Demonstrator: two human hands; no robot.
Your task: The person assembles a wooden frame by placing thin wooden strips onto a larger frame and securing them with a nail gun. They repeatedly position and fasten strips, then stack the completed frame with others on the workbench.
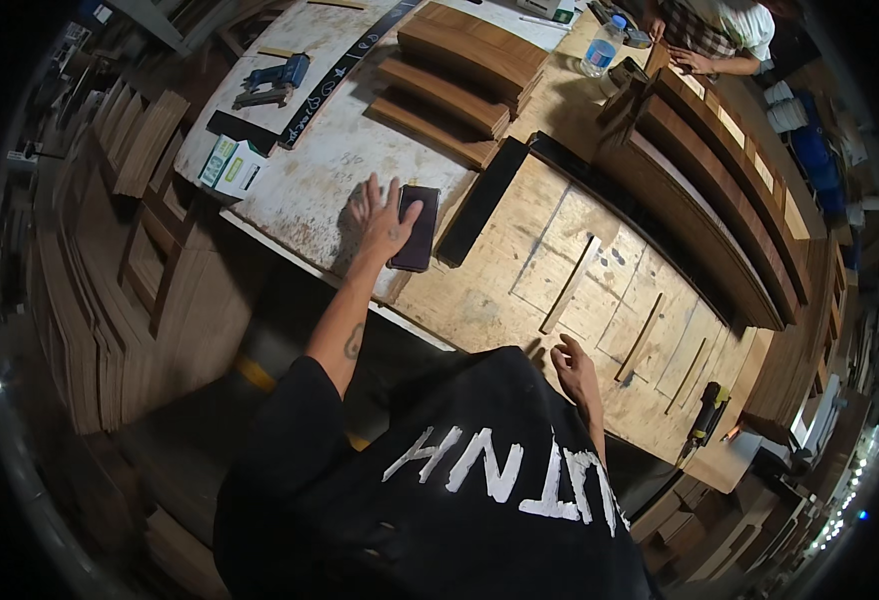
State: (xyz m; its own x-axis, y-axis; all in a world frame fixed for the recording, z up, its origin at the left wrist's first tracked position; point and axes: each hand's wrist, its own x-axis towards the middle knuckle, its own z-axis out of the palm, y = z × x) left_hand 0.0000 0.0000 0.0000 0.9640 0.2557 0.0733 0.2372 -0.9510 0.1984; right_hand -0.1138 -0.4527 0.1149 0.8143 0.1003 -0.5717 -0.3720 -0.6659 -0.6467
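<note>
My left hand [385, 222] is open, its fingers spread over the white, stained part of the bench. Its thumb reaches over a dark smartphone [419, 235] that lies flat beside the palm. My right hand [574, 372] is at the bench's near edge, its fingers loosely bent and apart, with nothing visible in them. Ahead of it, a thin wooden strip [572, 285] lies on the plywood top [480, 305], and a second strip [640, 337] lies to its right. A black block [482, 202] rests to the right of the phone.
Stacked curved wooden pieces [460, 75] lie at the back, near a blue nail gun [275, 80] and small box [232, 165]. Long curved brown panels [720, 190] stand at right. A water bottle [603, 47] is near a co-worker's hand [693, 62]. Another nail gun [708, 412] sits near right.
</note>
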